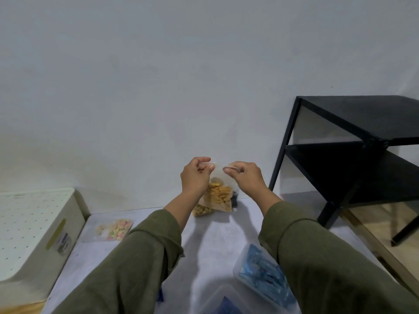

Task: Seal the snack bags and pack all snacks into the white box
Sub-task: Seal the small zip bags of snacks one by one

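Note:
A clear zip bag of orange-yellow snacks (219, 196) hangs in the air above the far end of the table. My left hand (196, 175) pinches its top edge at the left corner. My right hand (244, 176) pinches the same edge at the right corner. Behind and below it lies another bag of round yellow snacks (200, 210). A bag of pastel candies (115, 228) lies flat on the table to the left. The white box (34, 236), with a dotted lid, stands at the far left.
Clear plastic tubs of blue-wrapped snacks (263, 275) sit at the near right of the grey table (208, 245). A dark item (234, 200) lies behind the held bag. A black two-tier shelf (353, 155) stands to the right by the wall.

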Demonstrator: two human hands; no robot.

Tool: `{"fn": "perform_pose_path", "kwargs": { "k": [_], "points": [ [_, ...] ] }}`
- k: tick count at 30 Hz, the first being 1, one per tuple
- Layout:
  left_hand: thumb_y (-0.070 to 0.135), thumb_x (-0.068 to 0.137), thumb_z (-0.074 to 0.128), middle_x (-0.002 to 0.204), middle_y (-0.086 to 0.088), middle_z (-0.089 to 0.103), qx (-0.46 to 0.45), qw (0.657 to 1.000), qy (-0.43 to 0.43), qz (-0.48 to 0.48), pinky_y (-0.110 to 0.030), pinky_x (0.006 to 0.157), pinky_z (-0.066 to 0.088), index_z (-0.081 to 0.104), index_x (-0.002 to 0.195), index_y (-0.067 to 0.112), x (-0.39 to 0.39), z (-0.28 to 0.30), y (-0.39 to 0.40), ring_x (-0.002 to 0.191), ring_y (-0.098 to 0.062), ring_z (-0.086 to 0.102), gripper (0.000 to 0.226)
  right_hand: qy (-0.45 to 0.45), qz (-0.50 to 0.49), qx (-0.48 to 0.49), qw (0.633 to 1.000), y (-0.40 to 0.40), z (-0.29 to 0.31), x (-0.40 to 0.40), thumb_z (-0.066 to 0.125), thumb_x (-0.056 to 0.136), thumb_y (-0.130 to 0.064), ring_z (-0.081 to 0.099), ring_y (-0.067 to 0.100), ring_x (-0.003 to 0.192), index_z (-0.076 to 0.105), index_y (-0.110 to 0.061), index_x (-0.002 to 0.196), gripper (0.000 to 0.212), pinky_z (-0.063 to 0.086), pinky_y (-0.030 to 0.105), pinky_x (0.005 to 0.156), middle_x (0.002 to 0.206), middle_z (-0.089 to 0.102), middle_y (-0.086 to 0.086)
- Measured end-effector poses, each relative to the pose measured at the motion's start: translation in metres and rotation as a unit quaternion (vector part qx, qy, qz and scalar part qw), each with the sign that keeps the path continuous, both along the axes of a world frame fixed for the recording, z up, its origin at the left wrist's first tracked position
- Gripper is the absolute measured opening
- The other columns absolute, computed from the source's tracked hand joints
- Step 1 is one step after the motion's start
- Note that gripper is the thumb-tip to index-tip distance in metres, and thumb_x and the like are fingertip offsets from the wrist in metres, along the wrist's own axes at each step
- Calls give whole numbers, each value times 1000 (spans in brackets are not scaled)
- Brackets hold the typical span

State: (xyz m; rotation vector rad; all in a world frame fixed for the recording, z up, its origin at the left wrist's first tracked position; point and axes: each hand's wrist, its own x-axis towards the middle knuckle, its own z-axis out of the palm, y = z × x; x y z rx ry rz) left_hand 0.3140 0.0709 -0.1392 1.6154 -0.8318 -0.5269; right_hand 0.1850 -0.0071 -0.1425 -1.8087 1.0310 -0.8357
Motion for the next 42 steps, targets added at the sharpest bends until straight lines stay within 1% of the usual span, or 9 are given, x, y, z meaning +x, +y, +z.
{"fn": "perform_pose_path", "kwargs": {
  "k": [5, 8, 15, 17, 22, 26, 35, 39, 42],
  "points": [
    [30, 79, 74, 96, 1, 54, 12, 999, -35, 23, -22, 83, 41, 55, 115, 21, 5, -17, 5, 89, -12, 54, 41, -44, -20, 46, 998, 10, -7, -3, 68, 85, -21, 62, 10, 89, 73, -10, 95, 15, 45, 18, 80, 90, 70, 0],
    [33, 84, 68, 112, -1, 57, 24, 999, -39, 26, -26, 91, 43, 62, 105, 21, 9, -32, 1, 99, -12, 54, 25, -74, -32, 72, 994, 14, -15, -10, 66, 86, -18, 61, 5, 80, 72, -9, 96, 15, 46, 18, 77, 88, 69, 2],
    [27, 89, 61, 91, -3, 72, 51, 998, 42, -3, -35, 87, 52, 64, 82, 21, -13, -62, -25, 90, -20, 67, 10, -26, -73, 81, 994, -10, -49, -33, 63, 89, -16, 57, 18, 77, 68, -10, 92, 9, 46, 26, 72, 83, 66, 5],
    [25, 90, 60, 92, -5, 70, 57, 997, 45, 7, -33, 83, 52, 64, 87, 16, -22, -73, -35, 90, -21, 66, 10, -16, -80, 87, 993, -22, -60, -37, 63, 88, -12, 58, 21, 76, 66, -14, 86, 4, 49, 31, 75, 81, 66, 5],
    [23, 94, 56, 80, 3, 65, 71, 995, 58, 39, -8, 55, 44, 61, 92, 12, -35, -96, -55, 67, -3, 60, 11, 10, -57, 104, 993, -54, -86, -40, 63, 87, -11, 59, 20, 79, 66, -12, 87, 3, 50, 34, 80, 83, 67, 5],
    [21, 94, 56, 79, 0, 66, 74, 991, 95, 66, -26, 65, 52, 60, 90, 14, -37, -110, -71, 71, -11, 63, 9, 35, -46, 106, 993, -81, -102, -33, 65, 86, -16, 62, 19, 80, 64, -26, 75, 16, 51, 35, 82, 77, 67, -4],
    [19, 92, 58, 70, 8, 60, 99, 984, 88, 119, -21, 62, 45, 60, 87, 15, -29, -127, -103, 71, -12, 58, 7, 59, -8, 122, 991, -119, -118, -17, 64, 87, -21, 62, 21, 91, 66, -18, 88, 3, 51, 36, 84, 91, 68, 2],
    [22, 91, 59, 88, 0, 65, 114, 982, 83, 129, -11, 58, 38, 64, 98, 13, -25, -126, -108, 82, -15, 58, 13, 45, -5, 107, 993, -127, -122, -12, 65, 86, -20, 63, 25, 90, 64, -23, 83, 5, 52, 41, 84, 80, 65, -2],
    [24, 91, 60, 104, -2, 67, 107, 982, 93, 125, -10, 65, 40, 65, 111, 14, -21, -121, -106, 92, -12, 59, 23, 36, -21, 110, 993, -129, -122, -9, 66, 85, -18, 61, 25, 87, 63, -23, 84, 6, 52, 39, 84, 83, 64, 2]
  ]
}}
